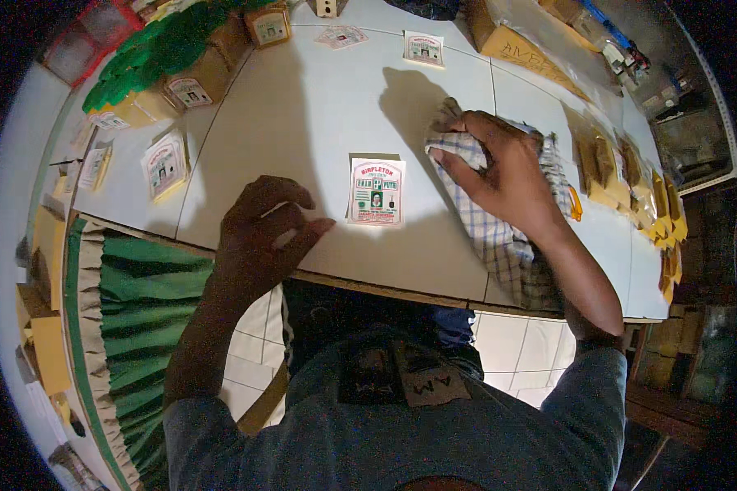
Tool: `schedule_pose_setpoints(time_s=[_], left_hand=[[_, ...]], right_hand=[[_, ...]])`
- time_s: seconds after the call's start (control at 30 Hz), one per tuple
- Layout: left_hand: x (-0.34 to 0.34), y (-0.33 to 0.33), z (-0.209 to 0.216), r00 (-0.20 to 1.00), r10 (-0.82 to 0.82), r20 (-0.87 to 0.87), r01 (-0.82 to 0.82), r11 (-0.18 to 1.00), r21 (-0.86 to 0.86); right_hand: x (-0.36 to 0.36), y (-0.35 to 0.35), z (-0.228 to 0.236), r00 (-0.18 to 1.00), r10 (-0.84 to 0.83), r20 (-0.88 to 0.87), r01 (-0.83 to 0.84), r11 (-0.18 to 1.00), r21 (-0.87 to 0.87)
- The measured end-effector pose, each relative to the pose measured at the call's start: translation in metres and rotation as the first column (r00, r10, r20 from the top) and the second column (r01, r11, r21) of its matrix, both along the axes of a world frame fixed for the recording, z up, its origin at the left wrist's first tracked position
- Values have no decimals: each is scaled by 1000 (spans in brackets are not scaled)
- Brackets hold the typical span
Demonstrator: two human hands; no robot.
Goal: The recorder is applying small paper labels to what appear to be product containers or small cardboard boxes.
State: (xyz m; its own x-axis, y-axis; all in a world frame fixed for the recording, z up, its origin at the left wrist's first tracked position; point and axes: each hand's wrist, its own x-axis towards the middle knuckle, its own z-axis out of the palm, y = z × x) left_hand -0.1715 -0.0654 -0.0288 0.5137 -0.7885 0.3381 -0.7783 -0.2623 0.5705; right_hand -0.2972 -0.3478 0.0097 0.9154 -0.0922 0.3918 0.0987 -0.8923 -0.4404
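Note:
A printed paper label (377, 192), white with red and green print and a small portrait, lies flat on the white tabletop in front of me. Just left of it hovers my left hand (270, 225), fingers curled and a gap between thumb and forefinger, with nothing in it. To the label's right, my right hand (508, 168) grips a checked cloth (487, 217), white with blue and dark lines. The cloth bunches up under the fingers and spreads down toward the table's near edge.
Stacked labels (165, 166) sit at the left, near brown packets (190, 90) and green ruffled material (160, 53). Another label pile (424, 49) is at the far side. A cardboard box (532, 53) stands far right; yellow-brown packets (610, 176) line the right edge.

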Motion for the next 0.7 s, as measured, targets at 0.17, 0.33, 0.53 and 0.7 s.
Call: schedule_pose_setpoints(time_s=[0.17,0.33,0.53,0.7], left_hand=[[0,-9,-16,952,-155,263,144,988,62],[0,-14,-18,949,-194,249,165,977,132],[2,-11,-19,919,-219,327,204,976,82],[2,-12,-13,925,-215,314,198,976,85]], right_hand=[[0,42,15,983,164,-86,-170,984,-58],[14,70,-18,911,329,-249,-381,902,-202],[-15,58,-11,918,301,-258,-363,899,-245],[-45,28,-21,945,184,-270,-236,956,-174]])
